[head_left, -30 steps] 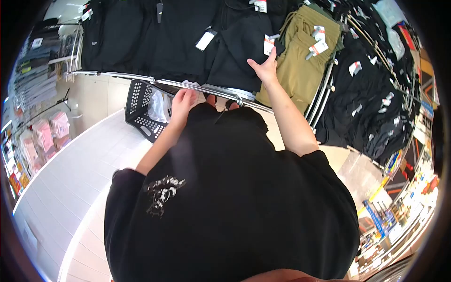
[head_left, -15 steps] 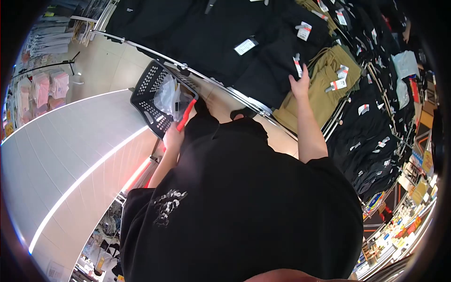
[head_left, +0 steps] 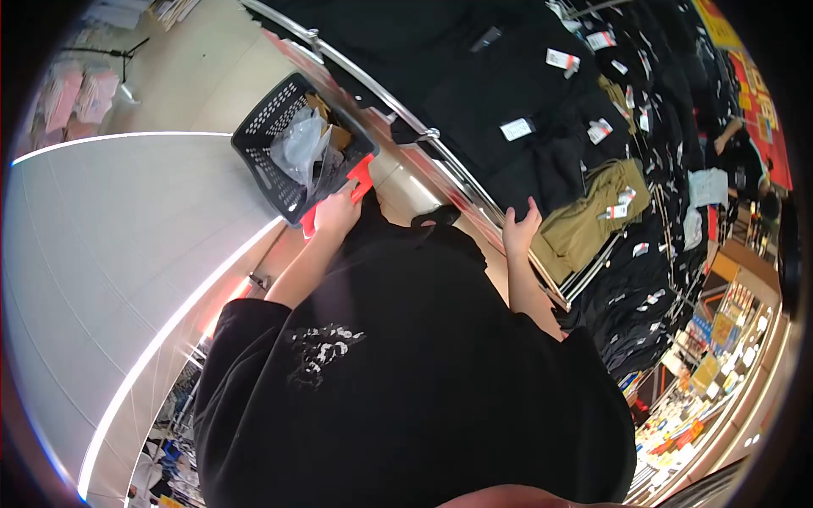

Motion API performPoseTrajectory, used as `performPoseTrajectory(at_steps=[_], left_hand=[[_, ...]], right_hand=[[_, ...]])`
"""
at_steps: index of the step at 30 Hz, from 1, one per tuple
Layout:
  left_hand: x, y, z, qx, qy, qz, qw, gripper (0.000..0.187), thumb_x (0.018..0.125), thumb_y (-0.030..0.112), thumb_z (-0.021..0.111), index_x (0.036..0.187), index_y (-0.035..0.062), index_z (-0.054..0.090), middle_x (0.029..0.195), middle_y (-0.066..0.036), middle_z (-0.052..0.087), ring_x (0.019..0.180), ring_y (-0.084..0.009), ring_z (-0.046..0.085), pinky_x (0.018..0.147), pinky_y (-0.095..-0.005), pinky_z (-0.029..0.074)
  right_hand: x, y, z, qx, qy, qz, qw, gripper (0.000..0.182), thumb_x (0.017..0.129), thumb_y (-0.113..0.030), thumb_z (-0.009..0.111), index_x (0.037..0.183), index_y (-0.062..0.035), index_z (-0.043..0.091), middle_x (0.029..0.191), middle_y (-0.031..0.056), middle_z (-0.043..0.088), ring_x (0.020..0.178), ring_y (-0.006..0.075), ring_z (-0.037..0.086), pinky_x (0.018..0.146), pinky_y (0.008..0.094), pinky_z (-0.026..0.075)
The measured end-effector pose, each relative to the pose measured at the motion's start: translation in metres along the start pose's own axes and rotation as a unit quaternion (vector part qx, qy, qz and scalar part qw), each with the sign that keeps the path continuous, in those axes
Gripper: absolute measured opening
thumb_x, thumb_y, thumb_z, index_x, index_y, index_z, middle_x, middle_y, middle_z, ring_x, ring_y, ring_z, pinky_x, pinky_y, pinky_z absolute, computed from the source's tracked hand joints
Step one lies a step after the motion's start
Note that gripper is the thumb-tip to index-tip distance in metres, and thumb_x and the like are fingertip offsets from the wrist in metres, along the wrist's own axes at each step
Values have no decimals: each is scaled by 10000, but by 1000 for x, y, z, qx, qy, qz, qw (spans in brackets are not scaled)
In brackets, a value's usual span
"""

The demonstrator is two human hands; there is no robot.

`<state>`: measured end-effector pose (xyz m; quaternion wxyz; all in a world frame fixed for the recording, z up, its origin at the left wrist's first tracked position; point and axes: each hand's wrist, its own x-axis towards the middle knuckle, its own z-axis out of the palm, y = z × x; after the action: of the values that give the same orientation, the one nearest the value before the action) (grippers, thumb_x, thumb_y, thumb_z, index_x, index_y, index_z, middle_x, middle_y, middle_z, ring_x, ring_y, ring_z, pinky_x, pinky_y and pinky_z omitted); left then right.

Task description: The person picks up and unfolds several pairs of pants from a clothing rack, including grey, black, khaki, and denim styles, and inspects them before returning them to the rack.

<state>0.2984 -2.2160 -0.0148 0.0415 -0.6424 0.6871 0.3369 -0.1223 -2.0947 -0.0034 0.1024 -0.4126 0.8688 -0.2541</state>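
My left hand (head_left: 340, 212) is wrapped round the red handle (head_left: 362, 176) of a dark plastic shopping basket (head_left: 264, 118). Inside the basket lie a clear plastic bag (head_left: 301, 146) and something brown (head_left: 339, 138). My right hand (head_left: 521, 229) has its fingers apart and holds nothing. It is beside the near edge of a rack piled with clothing. Closest to it are folded khaki trousers (head_left: 576, 227) with white tags and a black garment (head_left: 542, 173).
A metal rail (head_left: 381, 91) runs along the near edge of the clothing rack. To my left stands a pale curved panel (head_left: 127, 229) with a lit edge. Another person (head_left: 741, 157) is at the far right, near a white bag (head_left: 708, 188). Pink garments (head_left: 97, 93) hang at upper left.
My right hand has drawn back from the black garment and the khaki trousers toward my body. My left hand still grips the basket handle, and the whole view has shifted.
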Motion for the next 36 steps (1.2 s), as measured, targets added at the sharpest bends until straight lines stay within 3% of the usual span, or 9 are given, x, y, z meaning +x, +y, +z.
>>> performPoseTrajectory(at_steps=[7, 14, 19, 22, 25, 30, 31, 33, 36], left_hand=[[38, -14, -29, -8, -11, -42, 999, 422, 949, 416, 585, 1265, 150, 667, 1031, -245, 736, 936, -430, 720, 841, -534, 582], [23, -13, -21, -64, 101, -38, 992, 386, 923, 471, 631, 1043, 108, 690, 962, -207, 741, 924, -418, 716, 802, -532, 565], [-19, -36, -2, -59, 102, -136, 984, 315, 903, 401, 674, 971, 95, 647, 939, -186, 734, 908, -399, 714, 797, -527, 556], [-43, -46, 33, -114, 193, -103, 969, 290, 865, 328, 715, 973, 66, 650, 925, -201, 720, 923, -399, 704, 815, -530, 549], [-71, -22, 59, -61, 244, -112, 961, 363, 814, 340, 765, 1034, 71, 661, 1021, -169, 703, 1008, -372, 669, 896, -498, 506], [-142, 32, 86, -152, 434, -38, 887, 551, 719, 134, 783, 1238, 48, 616, 1206, -196, 621, 1181, -400, 564, 1023, -495, 456], [-152, 31, 105, -201, 384, -60, 899, 605, 755, 78, 755, 1332, 31, 578, 1305, -204, 599, 1294, -396, 516, 1130, -479, 410], [-198, 48, 97, -263, 345, -44, 900, 563, 795, 71, 729, 1337, 43, 582, 1349, -193, 591, 1307, -379, 532, 1114, -462, 433], [-246, 48, 166, -303, 368, -107, 873, 469, 910, 203, 688, 1344, 56, 585, 1349, -194, 592, 1302, -369, 539, 1097, -450, 450]], right_hand=[[1, -80, 9, 0, -37, -140, 989, 555, 877, -122, 707, 1397, -50, 529, 1391, 219, 516, 1328, 393, 460, 1127, 475, 361], [18, -110, 19, 22, -71, -190, 979, 508, 868, -86, 699, 1356, -53, 561, 1383, 217, 527, 1299, 411, 485, 1100, 478, 401], [23, -162, 35, 105, -158, -275, 942, 481, 880, -56, 685, 1343, -23, 560, 1316, 207, 583, 1235, 391, 553, 1059, 455, 448], [20, -199, 53, 165, -269, -333, 889, 479, 884, -42, 686, 1345, -9, 559, 1215, 202, 650, 1135, 360, 638, 992, 429, 504], [5, -233, 61, 133, -379, -441, 802, 543, 909, -98, 689, 1416, -25, 509, 1310, 187, 619, 1235, 350, 586, 1067, 420, 451], [-46, -222, 98, -3, -489, -639, 594, 845, 833, -282, 793, 1557, -127, 386, 1436, 180, 546, 1364, 346, 499, 1145, 495, 357], [-58, -210, 106, -30, -491, -678, 546, 827, 833, -288, 790, 1547, -137, 401, 1397, 187, 568, 1342, 354, 511, 1139, 496, 367], [-86, -202, 106, -141, -500, -693, 499, 633, 841, -286, 769, 1405, -132, 527, 1244, 185, 643, 1185, 364, 618, 989, 490, 494], [-124, -185, 100, -224, -527, -620, 536, 285, 914, -336, 660, 1049, -90, 612, 939, 227, 721, 948, 434, 697, 811, 541, 548]])
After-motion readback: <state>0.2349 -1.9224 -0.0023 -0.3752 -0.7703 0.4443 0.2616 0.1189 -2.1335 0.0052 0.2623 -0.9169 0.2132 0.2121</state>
